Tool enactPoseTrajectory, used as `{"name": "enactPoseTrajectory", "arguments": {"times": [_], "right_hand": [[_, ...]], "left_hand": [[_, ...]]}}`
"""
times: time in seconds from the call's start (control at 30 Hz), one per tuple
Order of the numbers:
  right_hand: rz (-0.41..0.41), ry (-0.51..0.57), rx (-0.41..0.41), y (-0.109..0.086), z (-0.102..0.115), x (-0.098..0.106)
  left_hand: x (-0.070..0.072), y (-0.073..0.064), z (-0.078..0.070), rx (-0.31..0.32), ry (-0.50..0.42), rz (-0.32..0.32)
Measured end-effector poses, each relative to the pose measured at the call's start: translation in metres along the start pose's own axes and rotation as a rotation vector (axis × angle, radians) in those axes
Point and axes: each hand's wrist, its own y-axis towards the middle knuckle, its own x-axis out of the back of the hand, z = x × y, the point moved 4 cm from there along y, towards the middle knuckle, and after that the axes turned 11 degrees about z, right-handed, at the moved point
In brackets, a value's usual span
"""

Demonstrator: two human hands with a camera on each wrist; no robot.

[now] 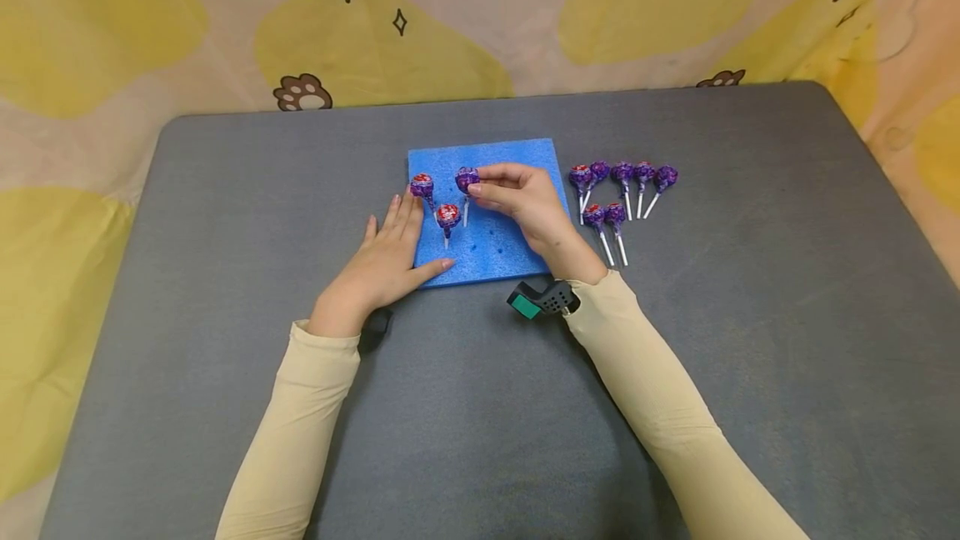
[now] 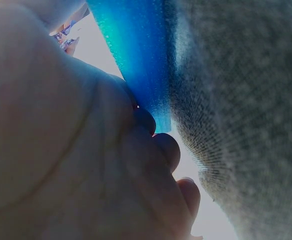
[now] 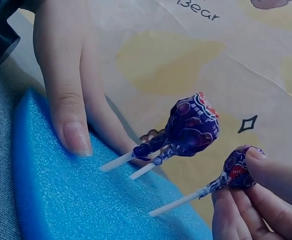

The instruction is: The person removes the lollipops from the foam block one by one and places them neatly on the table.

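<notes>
A blue foam board point(image 1: 517, 232) lies on the grey table, with small holes in its surface. Two wrapped lollipops, one point(image 1: 422, 185) at the left edge and one point(image 1: 447, 216) nearer the front, stand with their sticks in the foam. My right hand point(image 1: 528, 202) pinches the purple wrapped head of a third lollipop point(image 3: 238, 167) between thumb and fingers. Its white stick meets the foam in the right wrist view; how deep it sits I cannot tell. My left hand point(image 1: 386, 261) rests on the board's left edge, fingers straight and thumb point(image 3: 76, 137) on top.
Right of the board, several wrapped lollipops point(image 1: 622, 173) lie on the grey table point(image 1: 750, 315) in two rows. A patterned cloth point(image 1: 465, 32) hangs behind the table's far edge. A dark band with a green patch point(image 1: 527, 305) is on my right wrist.
</notes>
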Motion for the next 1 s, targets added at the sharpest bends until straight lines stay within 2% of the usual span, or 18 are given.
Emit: {"name": "enactPoseTrajectory", "arguments": {"times": [0.37, 0.53, 1.0], "right_hand": [[-0.045, 0.053, 0.01, -0.008, 0.001, 0.003], [-0.063, 0.04, 0.014, -0.014, 0.003, 0.008], [-0.016, 0.078, 0.005, -0.031, 0.008, 0.03]], "left_hand": [[0.0, -0.001, -0.002, 0.0, -0.009, 0.001], [0.001, -0.002, -0.001, -0.001, -0.007, 0.002], [0.001, -0.003, -0.001, -0.013, -0.007, -0.005]]}}
